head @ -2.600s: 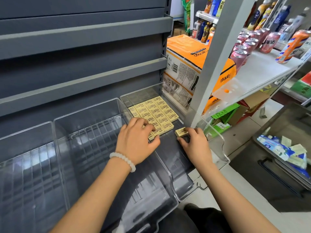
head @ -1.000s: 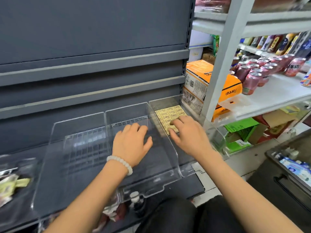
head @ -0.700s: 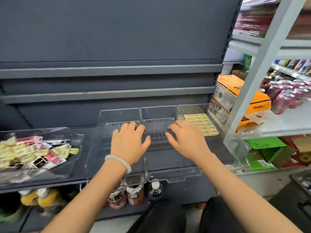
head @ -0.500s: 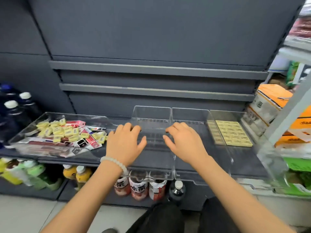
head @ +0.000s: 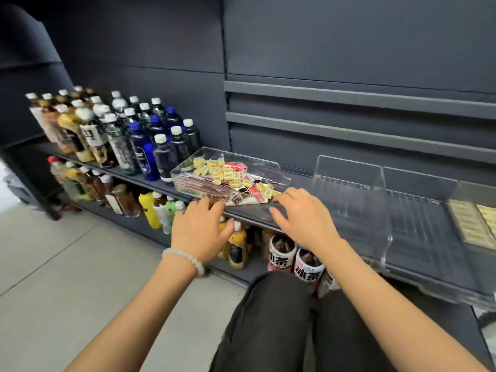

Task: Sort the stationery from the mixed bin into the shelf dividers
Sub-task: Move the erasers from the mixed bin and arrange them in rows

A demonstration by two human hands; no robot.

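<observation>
A clear mixed bin (head: 276,171) sits on the dark shelf, holding several yellow erasers (head: 214,170) and red-and-white packets (head: 204,187). My left hand (head: 201,229) hovers at the bin's near left edge, fingers spread, holding nothing. My right hand (head: 303,218) reaches over the bin's near right corner, fingers apart and empty, close to the loose erasers (head: 265,190). To the right stand clear shelf dividers (head: 349,173), two with nothing in them. The far-right divider (head: 453,194) holds neat rows of yellow erasers (head: 475,221).
Many drink bottles (head: 128,135) stand on the shelf left of the bin. More bottles (head: 281,253) fill the lower shelf under my hands. My dark trouser knees (head: 281,318) are below. Grey floor tiles (head: 53,264) lie to the left.
My view has swung left from the dividers to the mixed bin. Both hands left the eraser divider, the right one having set down an eraser, and now reach the bin, empty.
</observation>
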